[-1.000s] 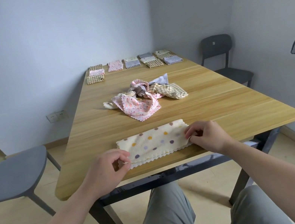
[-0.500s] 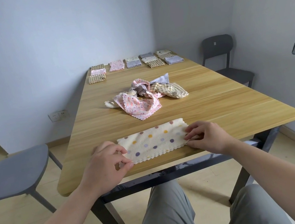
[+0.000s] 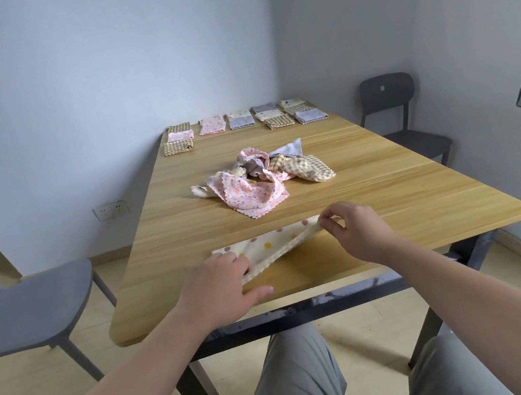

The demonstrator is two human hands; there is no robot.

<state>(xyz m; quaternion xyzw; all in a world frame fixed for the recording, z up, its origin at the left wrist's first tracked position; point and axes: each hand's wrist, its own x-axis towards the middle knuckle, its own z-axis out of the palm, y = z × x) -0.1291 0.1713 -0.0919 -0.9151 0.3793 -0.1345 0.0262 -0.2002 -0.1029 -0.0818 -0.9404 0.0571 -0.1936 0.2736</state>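
Cream cloth [image 3: 274,245]: dotted, scalloped hem, just one, at the table's [image 3: 391,195] near edge.
My right hand [image 3: 356,232]: pinching its raised end.
My left hand [image 3: 218,284]: flat, pressing the other end.
Count: one tangled heap [image 3: 256,180], two grey chairs [image 3: 28,308].

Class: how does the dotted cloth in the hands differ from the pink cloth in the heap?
The dotted cloth is cream with coloured spots; the pink cloth has a fine pink print. The dotted cloth is held, right hand pinching one end up, left hand resting on the other; the pink cloth lies crumpled, untouched. Both have scalloped edges.
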